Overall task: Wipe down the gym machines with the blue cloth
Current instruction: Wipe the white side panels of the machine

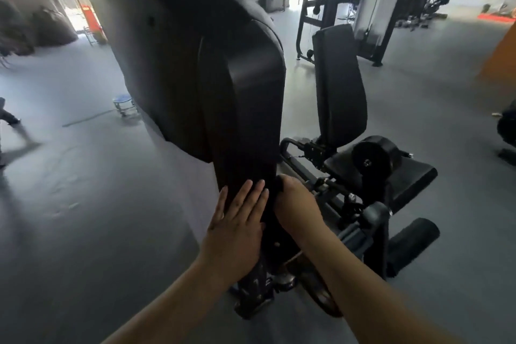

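While wiping seemed early:
Left hand (237, 220): flat, fingers straight, on column (251, 120).
Right hand (296, 204): beside it, apparently clenched on blue cloth (278, 186).
Remaining: seat (413, 176), other machines (374, 8).

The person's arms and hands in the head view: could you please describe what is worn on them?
Nothing worn that I can see: the left hand and right hand are gloveless, and the left forearm and right forearm are bare to the frame's edge, with no sleeves, watch or bracelet.
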